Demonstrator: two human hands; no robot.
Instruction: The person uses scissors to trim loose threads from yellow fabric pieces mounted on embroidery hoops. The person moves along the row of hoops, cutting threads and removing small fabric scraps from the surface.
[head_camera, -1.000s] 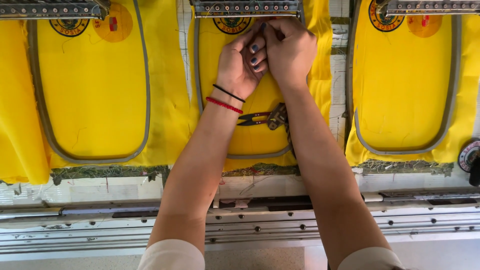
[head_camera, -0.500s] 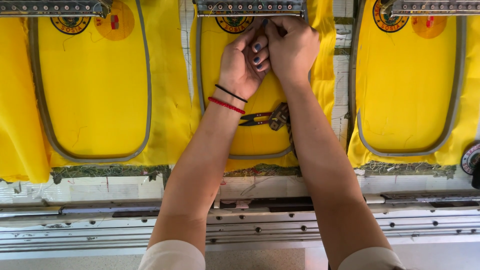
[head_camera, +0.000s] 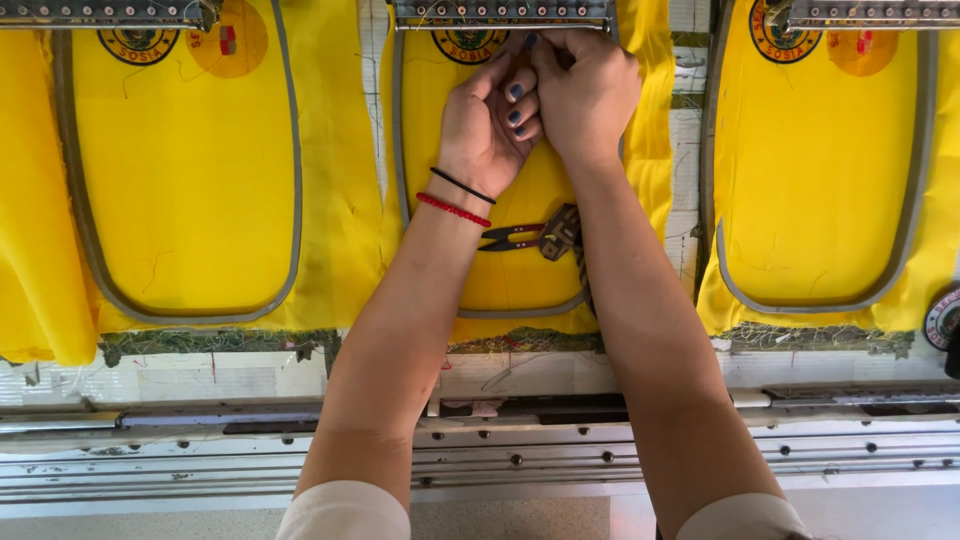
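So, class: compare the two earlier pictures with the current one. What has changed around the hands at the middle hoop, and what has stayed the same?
Hardly anything moved. Both hands, left hand and right hand, stay pressed together at the top of the middle yellow hoop, fingers curled under the needle bar. The thread snips still lie on the fabric between the forearms. No visible grasp or release.

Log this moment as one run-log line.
left hand: fingers curled, at middle hoop's top | right hand: fisted beside it, touching | middle hoop: yellow fabric | thread snips: lying on fabric, untouched
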